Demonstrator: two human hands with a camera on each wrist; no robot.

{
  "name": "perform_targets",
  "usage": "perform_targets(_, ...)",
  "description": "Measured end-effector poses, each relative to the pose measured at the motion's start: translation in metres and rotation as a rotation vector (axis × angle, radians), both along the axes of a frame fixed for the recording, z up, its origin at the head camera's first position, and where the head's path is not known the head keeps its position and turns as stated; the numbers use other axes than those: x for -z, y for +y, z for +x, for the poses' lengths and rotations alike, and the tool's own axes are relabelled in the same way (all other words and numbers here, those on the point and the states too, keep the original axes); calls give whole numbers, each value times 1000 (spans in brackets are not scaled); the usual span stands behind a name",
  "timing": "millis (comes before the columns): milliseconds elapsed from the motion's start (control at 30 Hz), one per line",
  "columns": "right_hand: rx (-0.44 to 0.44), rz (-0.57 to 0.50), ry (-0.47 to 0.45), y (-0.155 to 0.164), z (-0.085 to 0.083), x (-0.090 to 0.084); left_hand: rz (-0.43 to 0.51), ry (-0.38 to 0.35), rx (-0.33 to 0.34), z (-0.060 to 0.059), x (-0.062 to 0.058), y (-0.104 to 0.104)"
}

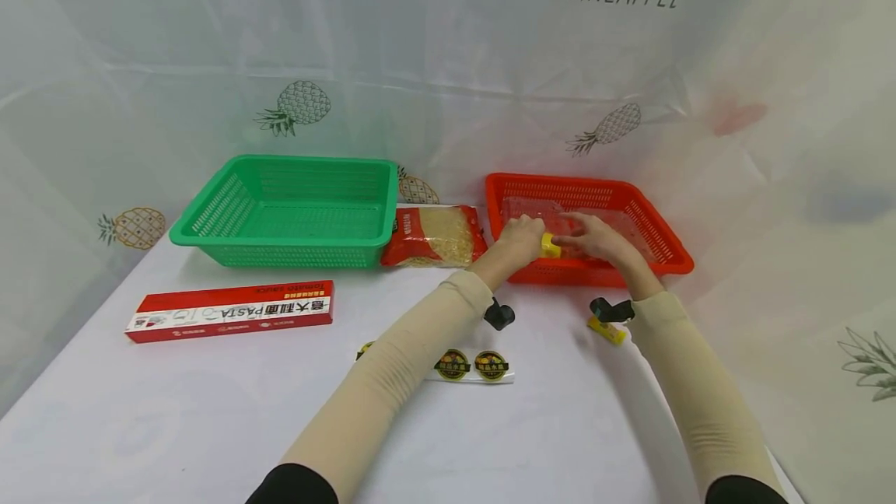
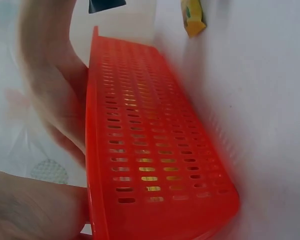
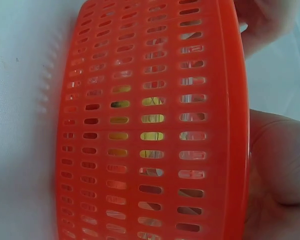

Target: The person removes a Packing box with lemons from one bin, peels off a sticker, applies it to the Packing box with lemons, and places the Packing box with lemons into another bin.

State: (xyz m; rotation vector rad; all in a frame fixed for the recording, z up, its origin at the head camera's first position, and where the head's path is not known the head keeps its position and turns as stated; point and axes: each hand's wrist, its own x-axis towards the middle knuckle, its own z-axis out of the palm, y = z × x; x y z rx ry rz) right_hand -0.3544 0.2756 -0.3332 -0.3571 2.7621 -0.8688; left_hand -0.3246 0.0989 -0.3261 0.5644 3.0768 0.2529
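White cloth printed with pineapples drapes table and wall. Both hands meet inside the red basket [image 1: 647, 222] at two o'clock: left hand [image 1: 519, 239] and right hand [image 1: 595, 238] both pinch a small yellow item [image 1: 550, 246] between them, over clear packaging. Green basket [image 1: 294, 212] sits at ten o'clock, noodle bag [image 1: 435, 236] just beside it, pasta box [image 1: 231, 311] at nine.

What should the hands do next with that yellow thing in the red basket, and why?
Probably let go and lift out. Both the left hand and right hand hold a clear packet with a yellow piece already low inside the red basket, so it seems nearly set down there.
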Motion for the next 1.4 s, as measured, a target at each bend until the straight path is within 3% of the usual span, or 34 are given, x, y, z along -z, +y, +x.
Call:
perform_targets(400, 19, 78, 80, -5, 5, -4, 110, 72, 27, -5, 7, -7)
perform_targets(567, 69, 51, 107, -7, 8, -12, 131, 140, 38, -8, 4, -10)
perform_targets(900, 98, 0, 105, -4, 18, -24, 220, 171, 54, -14, 1, -19)
perform_targets(1167, 79, -24, 163, -3, 23, -32, 366, 189, 67, -20, 2, -27)
perform_targets(1400, 81, -5, 214, -7, 26, -42, 489, 187, 31, -22, 0, -36)
